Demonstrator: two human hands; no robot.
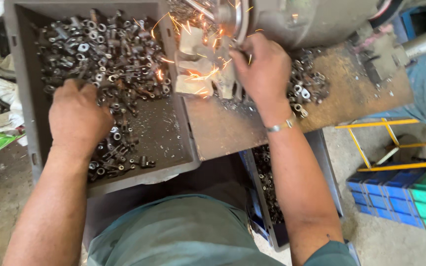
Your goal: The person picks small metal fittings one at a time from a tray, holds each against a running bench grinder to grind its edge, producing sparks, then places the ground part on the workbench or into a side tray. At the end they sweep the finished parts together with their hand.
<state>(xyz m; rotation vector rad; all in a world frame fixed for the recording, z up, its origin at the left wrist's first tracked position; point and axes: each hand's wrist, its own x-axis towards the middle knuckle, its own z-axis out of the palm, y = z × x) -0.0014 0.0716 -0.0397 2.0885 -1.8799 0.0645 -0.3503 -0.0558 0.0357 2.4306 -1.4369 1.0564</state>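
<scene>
Right hand (262, 69): fingers curled together at the grinding wheel (237, 19), far centre; the held part is hidden, so its long axis cannot be told. Sparks (193, 74) are thrown left, over the bin wall.

Left hand (77, 118): laid palm down, fingers bent into the small metal parts (109, 54) heaped in the grey bin (25, 98) at left; whether anything is gripped cannot be told.

More parts are piled right of the wheel on the rusty bench (351, 93). A second bin (272, 192) is set below the bench's near edge.
</scene>
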